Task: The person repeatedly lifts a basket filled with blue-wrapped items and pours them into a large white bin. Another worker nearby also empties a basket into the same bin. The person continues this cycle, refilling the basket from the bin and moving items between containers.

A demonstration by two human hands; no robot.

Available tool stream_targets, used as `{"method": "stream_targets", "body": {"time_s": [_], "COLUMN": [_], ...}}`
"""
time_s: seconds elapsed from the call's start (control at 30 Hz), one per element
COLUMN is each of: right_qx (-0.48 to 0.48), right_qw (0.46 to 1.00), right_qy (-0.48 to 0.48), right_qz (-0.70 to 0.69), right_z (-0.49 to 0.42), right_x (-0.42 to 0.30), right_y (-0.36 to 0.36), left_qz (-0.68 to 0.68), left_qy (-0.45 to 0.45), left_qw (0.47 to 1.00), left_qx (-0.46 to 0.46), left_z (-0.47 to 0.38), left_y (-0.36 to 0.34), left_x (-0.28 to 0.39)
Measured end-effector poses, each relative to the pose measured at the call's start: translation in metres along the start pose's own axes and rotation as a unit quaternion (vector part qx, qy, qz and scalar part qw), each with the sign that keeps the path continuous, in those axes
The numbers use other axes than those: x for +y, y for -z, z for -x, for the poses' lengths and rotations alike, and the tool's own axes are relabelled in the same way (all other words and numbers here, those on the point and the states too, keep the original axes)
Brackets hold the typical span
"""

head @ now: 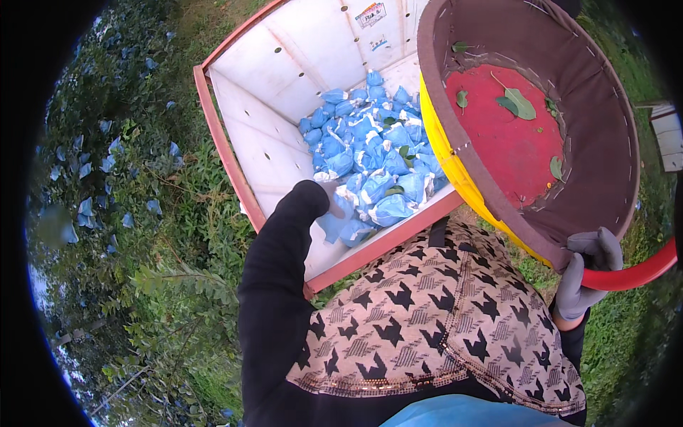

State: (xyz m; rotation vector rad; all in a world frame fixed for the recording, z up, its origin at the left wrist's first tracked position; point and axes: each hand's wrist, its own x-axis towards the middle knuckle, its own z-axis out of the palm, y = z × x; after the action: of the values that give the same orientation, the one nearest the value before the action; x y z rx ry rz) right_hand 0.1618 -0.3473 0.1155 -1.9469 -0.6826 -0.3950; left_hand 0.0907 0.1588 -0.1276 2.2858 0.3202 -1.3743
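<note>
My left hand point(336, 200), in a grey glove below a black sleeve, reaches into a large white-walled bin point(256, 107) with a red frame. Blurred, it is against the blue-bagged fruit point(368, 149) heaped on the bin floor; whether its fingers grip a bag cannot be told. My right hand point(589, 267), gloved in grey, is closed around the red tubular handle point(635, 275) at the rim of a round basket. This basket point(592, 107) has a brown cloth lining, a yellow outside and a red bottom. It tilts over the bin's right side, with a few loose leaves point(520, 104) inside.
Leafy trees point(106, 160) with several blue bags among the branches stand to the left. A patterned apron point(416, 320) covers my front, close to the bin's red near edge point(384, 240). Grass point(619, 347) lies at the right, and another pale bin point(667, 136) shows at the far right.
</note>
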Motion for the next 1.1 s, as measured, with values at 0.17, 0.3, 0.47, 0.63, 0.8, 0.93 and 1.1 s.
{"method": "stream_targets", "body": {"time_s": [0.17, 0.3, 0.47, 0.63, 0.8, 0.93, 1.1], "right_qx": [0.004, 0.01, -0.077, -0.199, -0.324, -0.438, -0.389], "right_qw": [1.0, 1.0, 0.989, 0.95, 0.926, 0.875, 0.816], "right_qy": [-0.009, -0.021, -0.101, -0.175, -0.112, -0.036, -0.07], "right_qz": [0.015, -0.006, -0.072, -0.163, -0.156, -0.203, -0.422], "right_z": [-0.005, -0.004, -0.007, -0.03, -0.055, -0.07, -0.106], "right_x": [-0.007, -0.008, -0.014, -0.021, -0.013, -0.01, -0.021], "right_y": [-0.004, -0.006, 0.012, 0.039, 0.051, 0.055, 0.062], "left_qz": [-0.156, -0.195, -0.098, 0.01, 0.006, 0.004, 0.083], "left_qy": [0.007, -0.003, -0.124, -0.226, -0.228, -0.052, 0.032], "left_qw": [0.986, 0.981, 0.978, 0.908, 0.863, 0.923, 0.904], "left_qx": [0.051, -0.002, 0.14, 0.352, 0.45, 0.38, 0.419], "left_z": [-0.062, -0.069, -0.009, 0.112, 0.184, 0.193, 0.181], "left_y": [-0.073, -0.087, -0.031, 0.001, -0.048, -0.101, -0.14], "left_x": [-0.001, 0.015, 0.079, 0.129, 0.144, 0.135, 0.129]}}
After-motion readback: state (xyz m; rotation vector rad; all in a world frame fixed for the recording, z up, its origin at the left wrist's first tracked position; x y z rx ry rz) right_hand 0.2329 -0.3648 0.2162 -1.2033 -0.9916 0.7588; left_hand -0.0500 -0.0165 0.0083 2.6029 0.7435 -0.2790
